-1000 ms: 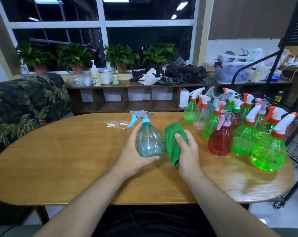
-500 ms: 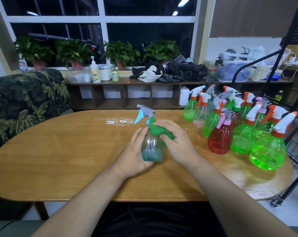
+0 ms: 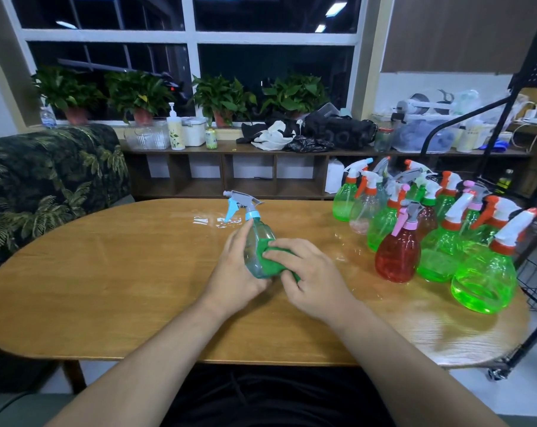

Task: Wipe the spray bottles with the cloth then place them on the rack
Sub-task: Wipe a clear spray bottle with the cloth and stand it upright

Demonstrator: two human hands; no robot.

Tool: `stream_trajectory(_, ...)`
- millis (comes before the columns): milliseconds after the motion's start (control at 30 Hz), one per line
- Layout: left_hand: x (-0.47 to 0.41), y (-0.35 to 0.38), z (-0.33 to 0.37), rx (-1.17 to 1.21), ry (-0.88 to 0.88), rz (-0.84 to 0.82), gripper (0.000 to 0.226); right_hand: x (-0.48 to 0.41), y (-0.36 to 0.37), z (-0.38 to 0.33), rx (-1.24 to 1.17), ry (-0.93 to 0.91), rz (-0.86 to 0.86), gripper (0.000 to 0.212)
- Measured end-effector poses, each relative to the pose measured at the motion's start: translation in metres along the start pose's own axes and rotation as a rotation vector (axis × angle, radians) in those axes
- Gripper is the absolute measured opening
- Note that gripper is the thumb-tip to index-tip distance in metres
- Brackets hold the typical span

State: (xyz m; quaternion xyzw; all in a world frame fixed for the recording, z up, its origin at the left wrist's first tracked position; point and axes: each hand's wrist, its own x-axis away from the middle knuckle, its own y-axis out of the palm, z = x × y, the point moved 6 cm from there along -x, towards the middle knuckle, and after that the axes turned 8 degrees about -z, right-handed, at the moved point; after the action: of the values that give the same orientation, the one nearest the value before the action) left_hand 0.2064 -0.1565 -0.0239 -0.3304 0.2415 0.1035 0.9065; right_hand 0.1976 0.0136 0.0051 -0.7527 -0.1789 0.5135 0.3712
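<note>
Over the middle of the tabletop (image 3: 107,272), the left hand (image 3: 233,272) holds a pale blue spray bottle (image 3: 258,238), its fingers wrapped around the body and the nozzle pointing toward the tabletop's far left. The right hand (image 3: 310,278) has its fingers bunched on a green cloth (image 3: 265,257), pressing it against the bottle's side. The other spray bottles (image 3: 430,241) stand clustered at the tabletop's right end, with the black wire rack (image 3: 535,272) just past that edge.

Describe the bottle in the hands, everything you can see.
The bottle is clear bluish plastic, rounded body, light-blue collar and trigger, grey spray head facing left. It leans slightly over the table. The left hand grips its left side; the right hand presses a green cloth against its lower right. Its base is hidden.
</note>
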Motion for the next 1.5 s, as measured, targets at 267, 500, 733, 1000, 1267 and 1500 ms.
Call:
stream_trajectory(267, -0.001, -0.005, -0.005, 0.116, -0.094, 0.052, 0.121, 0.008, 0.000, -0.003, 0.006, -0.009, -0.005, 0.049)
stream_trajectory(500, 0.001, 0.000, 0.011, 0.007, 0.093, -0.001, 0.110, -0.025, -0.016, 0.001, -0.068, 0.166, 0.044, 0.048)
stream_trajectory(733, 0.003, -0.001, 0.016, 0.042, 0.130, -0.009, 0.117, -0.058, -0.030, 0.017, -0.320, 0.424, -0.039, 0.040)
stream_trajectory(1000, 0.007, -0.004, 0.017, 0.091, 0.114, -0.004, 0.117, -0.050, -0.025, 0.040, -0.851, 0.609, 0.025, 0.042)
stream_trajectory(1267, 0.002, -0.004, 0.001, 0.180, -0.004, 0.069, 0.119, -0.033, -0.017, 0.019, -0.529, 0.333, 0.106, 0.048)
stream_trajectory(1500, 0.000, -0.008, -0.010, 0.191, -0.066, 0.127, 0.112, -0.008, 0.000, -0.008, -0.151, 0.049, 0.050, 0.050)
